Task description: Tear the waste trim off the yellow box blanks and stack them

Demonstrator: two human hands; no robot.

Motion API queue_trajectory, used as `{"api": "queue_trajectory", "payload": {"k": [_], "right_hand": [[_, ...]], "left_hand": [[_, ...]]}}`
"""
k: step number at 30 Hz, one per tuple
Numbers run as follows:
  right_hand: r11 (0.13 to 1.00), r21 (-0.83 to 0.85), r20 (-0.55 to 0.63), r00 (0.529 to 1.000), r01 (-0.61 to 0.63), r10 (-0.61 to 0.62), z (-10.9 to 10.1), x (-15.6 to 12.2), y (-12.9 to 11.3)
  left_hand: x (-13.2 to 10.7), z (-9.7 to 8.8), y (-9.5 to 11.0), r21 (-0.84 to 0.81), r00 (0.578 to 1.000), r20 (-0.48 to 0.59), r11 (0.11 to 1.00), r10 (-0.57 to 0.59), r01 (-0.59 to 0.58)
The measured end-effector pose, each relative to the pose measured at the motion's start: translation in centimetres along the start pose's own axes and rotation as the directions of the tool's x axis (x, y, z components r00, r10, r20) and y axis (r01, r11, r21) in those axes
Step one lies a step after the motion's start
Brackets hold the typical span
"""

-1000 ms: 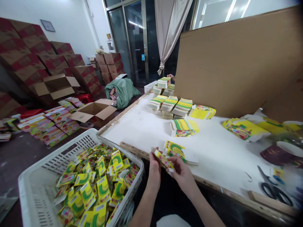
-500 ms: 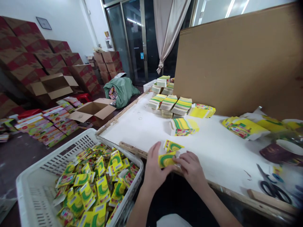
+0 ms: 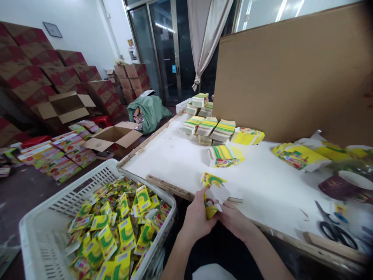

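Over the table's front edge, my left hand (image 3: 198, 216) is closed on a small yellow and green carton (image 3: 210, 210), fingers behind it and thumb below. The carton is tilted, and its white inner side and a flap show at the top. My right hand (image 3: 234, 219) grips the carton's lower right edge; some of its fingertips are hidden behind the left hand and the carton. Just beyond the hands lies another flat yellow carton piece (image 3: 212, 179) on the white table (image 3: 180, 159).
Left of me stands a white plastic basket (image 3: 37, 217) of yellow cartons. Bundles of flat cartons (image 3: 223, 130) sit farther back, before a large cardboard sheet (image 3: 285, 74). On the right are scissors (image 3: 335, 233), a wooden strip (image 3: 335, 247) and a dark cup (image 3: 338, 186).
Both hands have come closer together and a little lower. The carton, earlier showing its flat yellow face, is now turned with its white inside and flap in view.
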State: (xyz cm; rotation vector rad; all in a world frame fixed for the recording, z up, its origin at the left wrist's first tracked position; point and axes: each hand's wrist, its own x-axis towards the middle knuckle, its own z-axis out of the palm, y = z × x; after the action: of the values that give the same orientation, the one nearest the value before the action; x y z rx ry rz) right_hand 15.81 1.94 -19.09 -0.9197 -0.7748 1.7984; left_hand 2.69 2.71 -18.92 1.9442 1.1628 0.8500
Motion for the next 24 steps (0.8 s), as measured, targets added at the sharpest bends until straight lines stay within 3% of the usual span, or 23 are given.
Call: {"api": "queue_trajectory", "payload": {"k": [3, 6, 12, 14, 16, 18, 24], "right_hand": [[0.994, 0.099, 0.119, 0.992, -0.045, 0.033, -0.7, -0.2, -0.5], [0.987, 0.160, 0.145, 0.989, -0.012, -0.012, -1.5, 0.0, -0.5], [0.998, -0.012, -0.014, 0.998, 0.054, -0.055, -0.8, 0.5, 0.3], [0.978, -0.152, -0.131, 0.978, 0.142, -0.163, -0.4, 0.8, 0.8], [0.915, -0.334, -0.170, 0.941, 0.225, -0.293, -0.2, 1.2, 1.3], [0.832, -0.490, -0.114, 0.927, 0.261, -0.357, -0.2, 1.3, 1.7], [0.601, -0.756, 0.017, 0.927, 0.257, -0.375, 0.0, -0.1, 2.0]], "left_hand": [[0.0, -0.2, 0.0, -0.012, 0.999, 0.020, 0.999, 0.033, -0.033], [0.0, -0.1, 0.0, -0.017, 0.996, 0.033, 0.996, 0.087, -0.087], [-0.1, 0.5, 0.2, -0.003, 0.993, 0.035, 0.993, 0.115, -0.115], [-0.1, 0.7, 0.2, -0.015, 0.997, 0.017, 0.997, 0.075, -0.075], [-0.1, 0.9, 0.0, -0.035, 0.999, 0.020, 0.998, 0.045, -0.044], [-0.1, 1.1, -0.4, -0.063, 0.998, 0.041, 0.997, 0.039, -0.037], [-0.1, 1.0, -1.6, -0.031, 0.997, 0.061, 0.999, 0.040, -0.039]]}}
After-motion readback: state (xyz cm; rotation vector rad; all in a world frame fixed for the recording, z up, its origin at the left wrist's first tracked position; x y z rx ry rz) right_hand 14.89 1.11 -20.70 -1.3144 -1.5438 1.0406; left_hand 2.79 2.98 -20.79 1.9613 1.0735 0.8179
